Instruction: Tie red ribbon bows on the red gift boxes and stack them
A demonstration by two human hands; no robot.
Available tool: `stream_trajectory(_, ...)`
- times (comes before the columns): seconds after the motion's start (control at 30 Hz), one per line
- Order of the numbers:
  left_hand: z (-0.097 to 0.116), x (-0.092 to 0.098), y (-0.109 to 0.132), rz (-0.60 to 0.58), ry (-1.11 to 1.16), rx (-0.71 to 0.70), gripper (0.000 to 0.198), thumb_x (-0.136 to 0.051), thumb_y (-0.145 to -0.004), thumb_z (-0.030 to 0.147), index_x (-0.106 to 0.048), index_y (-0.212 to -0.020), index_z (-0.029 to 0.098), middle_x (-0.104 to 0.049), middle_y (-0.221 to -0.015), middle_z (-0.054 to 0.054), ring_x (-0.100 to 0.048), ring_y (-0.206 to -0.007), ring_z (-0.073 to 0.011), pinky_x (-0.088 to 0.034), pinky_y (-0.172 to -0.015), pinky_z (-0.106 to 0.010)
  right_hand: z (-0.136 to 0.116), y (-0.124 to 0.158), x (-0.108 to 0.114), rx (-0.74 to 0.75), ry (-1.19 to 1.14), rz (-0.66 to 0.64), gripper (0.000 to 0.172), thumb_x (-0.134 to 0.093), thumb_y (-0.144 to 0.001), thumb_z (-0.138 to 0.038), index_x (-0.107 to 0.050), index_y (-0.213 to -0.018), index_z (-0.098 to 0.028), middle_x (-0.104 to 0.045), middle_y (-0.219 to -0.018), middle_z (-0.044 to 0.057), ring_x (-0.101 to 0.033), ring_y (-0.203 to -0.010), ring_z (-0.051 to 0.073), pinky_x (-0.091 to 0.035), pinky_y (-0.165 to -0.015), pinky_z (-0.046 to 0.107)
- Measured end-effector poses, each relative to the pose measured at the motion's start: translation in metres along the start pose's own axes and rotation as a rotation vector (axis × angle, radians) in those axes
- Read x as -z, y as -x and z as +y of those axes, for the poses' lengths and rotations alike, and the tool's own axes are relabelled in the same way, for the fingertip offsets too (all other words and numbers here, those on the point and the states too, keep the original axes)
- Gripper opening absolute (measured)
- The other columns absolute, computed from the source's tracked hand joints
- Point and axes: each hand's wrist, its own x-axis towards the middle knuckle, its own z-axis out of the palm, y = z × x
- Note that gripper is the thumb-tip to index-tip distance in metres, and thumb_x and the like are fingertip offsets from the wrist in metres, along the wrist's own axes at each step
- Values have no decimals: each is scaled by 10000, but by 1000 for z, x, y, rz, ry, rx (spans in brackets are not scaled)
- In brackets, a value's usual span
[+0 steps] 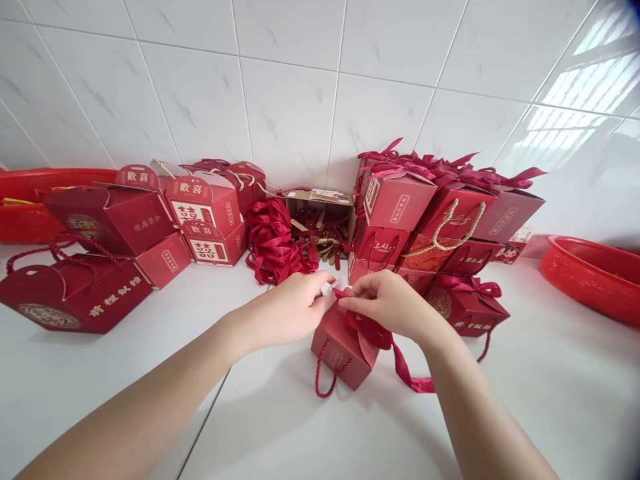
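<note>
A small red gift box (pixel 343 353) stands on the white surface in front of me, a twisted red cord handle hanging down its side. My left hand (pixel 295 307) is closed at the box's top, thumb and fingers pinching a flap whose pale inner side shows. Close beside it, my right hand (pixel 393 303) pinches a dark red ribbon (pixel 407 375) over the box top. One ribbon tail trails to the right onto the surface. The fingers partly hide where ribbon and flap meet.
Stacked red gift boxes stand at left (pixel 120 220) and right (pixel 400 200); the right ones carry ribbon bows. Between them lie a red ribbon heap (pixel 273 240) and an open carton (pixel 300 208) of small tags. Red basins (pixel 565 267) sit at both sides, before a tiled wall (pixel 290 100).
</note>
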Motion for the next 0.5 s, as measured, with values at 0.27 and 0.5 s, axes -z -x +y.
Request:
stream_trajectory(0.27,1,0,6,-25,10,-17,306,-364,-893,422,-570,-1048,258,-502,-580,31,-407,-466,-144,-259,-444,-253,3,-2,0,13,-39,-19,250,-613,-765,-401,-647,-656,-179,-594,-599,-11,-466,-549,102,-338,-510,238)
stream_trajectory(0.5,1,-3,2,-17,62,-25,238,-379,-879,367,-573,-847,233,-529,-601,11,-460,-503,-155,-295,-473,-266,0,-1,-2,103,-26,-48,210,-603,-789,-371,-673,-711,-189,-616,-660,-6,-504,-616,121,-369,-565,256)
